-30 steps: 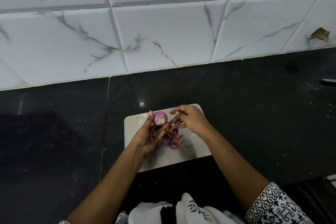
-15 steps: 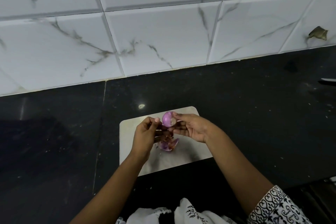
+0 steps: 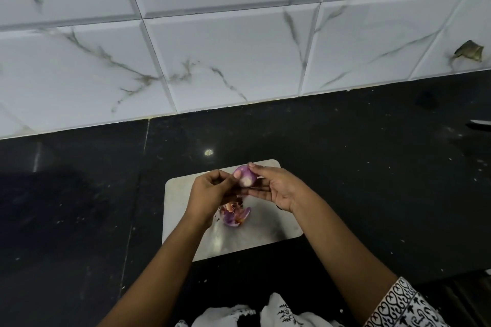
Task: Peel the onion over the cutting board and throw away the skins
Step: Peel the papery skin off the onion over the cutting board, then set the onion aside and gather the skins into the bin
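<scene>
Black speckled stone counter (image 3: 345,167) under white marble-veined tiles (image 3: 225,61) carrying pale rectangular cutting board (image 3: 186,194). Am holding small round purple onion (image 3: 245,177) above board: right hand (image 3: 276,191) pinching it, left hand (image 3: 210,194) pressing thumb on it. Papery purple-brown skins (image 3: 235,215) lying on board beneath. Judging peeled surface slick, light, firm; gripping best at root and tip ends.

Both forearms are bare from wrist to well above the elbow on the left side — no watch, no ring, no bangle visible on the left hand (image 3: 210,194) or the right hand (image 3: 279,188). On the right arm, a white sleeve (image 3: 398,305) with a dense black scroll-and-curl print. Below, white garment fabric (image 3: 281,310) with small black motifs — bunched in folds.
</scene>
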Available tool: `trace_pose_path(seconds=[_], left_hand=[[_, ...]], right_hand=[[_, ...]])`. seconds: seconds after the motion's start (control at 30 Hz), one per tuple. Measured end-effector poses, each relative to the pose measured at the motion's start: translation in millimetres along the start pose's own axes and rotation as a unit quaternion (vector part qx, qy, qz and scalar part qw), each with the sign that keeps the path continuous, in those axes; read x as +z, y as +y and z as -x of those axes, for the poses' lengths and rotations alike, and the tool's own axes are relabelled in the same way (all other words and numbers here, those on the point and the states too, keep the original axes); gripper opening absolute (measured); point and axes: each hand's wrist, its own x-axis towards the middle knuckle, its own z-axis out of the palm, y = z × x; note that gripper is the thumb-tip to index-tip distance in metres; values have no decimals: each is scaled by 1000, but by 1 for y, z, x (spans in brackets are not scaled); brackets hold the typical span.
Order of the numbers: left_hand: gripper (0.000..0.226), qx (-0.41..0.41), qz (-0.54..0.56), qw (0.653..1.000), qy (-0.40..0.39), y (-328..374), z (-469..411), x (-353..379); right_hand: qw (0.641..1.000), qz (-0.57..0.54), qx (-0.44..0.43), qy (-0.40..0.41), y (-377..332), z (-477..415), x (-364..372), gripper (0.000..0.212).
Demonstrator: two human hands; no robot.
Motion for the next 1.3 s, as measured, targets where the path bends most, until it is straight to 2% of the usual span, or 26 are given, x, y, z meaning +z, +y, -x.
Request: trace_pose_path(seconds=[0.2, 0.3, 0.4, 0.5, 0.53, 0.6, 0.67, 0.77, 0.93, 1.03, 1.13, 1.23, 1.27, 1.3], left_hand=[[13, -7, 83, 997, 2, -6, 0, -2], [19, 2, 88, 996, 25, -11, -3, -2], [38, 20, 48, 997, 51, -15, -6, -1], [42, 73, -102, 988, 87, -20, -9, -6], [39, 96, -180, 974, 99, -25, -10, -10], [38, 127, -313, 935, 104, -40, -13, -20], [40, 132, -394, 904, 99, -59, -15, -31], [39, 134, -432, 886, 104, -80, -20, -40], [37, 147, -399, 894, 140, -86, -24, -43], [39, 147, -410, 889, 141, -88, -24, -44], [42, 141, -414, 888, 140, -89, -25, -46], [44, 138, -415, 889, 137, -88, -25, -45], [44, 140, -414, 889, 138, -89, -25, -46], [44, 142, -413, 889, 138, -89, -25, -45]], right_hand=[[998, -46, 32, -15, -2, -2, -4, 30], [996, -83, 31, -30, -1, -3, -2, 26], [997, -75, 5, -29, 0, -2, -3, 26], [994, 35, -91, 46, 2, -3, -15, 40], [981, 105, -128, 96, 3, -2, -23, 45], [933, 240, -186, 191, 6, -1, -43, 49], [892, 309, -212, 254, 12, 0, -66, 50], [862, 335, -211, 315, 22, -1, -97, 53], [823, 347, -211, 397, 26, 0, -131, 55], [819, 359, -198, 401, 26, -3, -145, 53], [821, 382, -169, 390, 27, -2, -145, 61], [768, 435, -249, 398, 27, 5, -115, 58], [754, 459, -288, 371, 27, 5, -99, 51], [759, 482, -306, 313, 26, 3, -82, 46]])
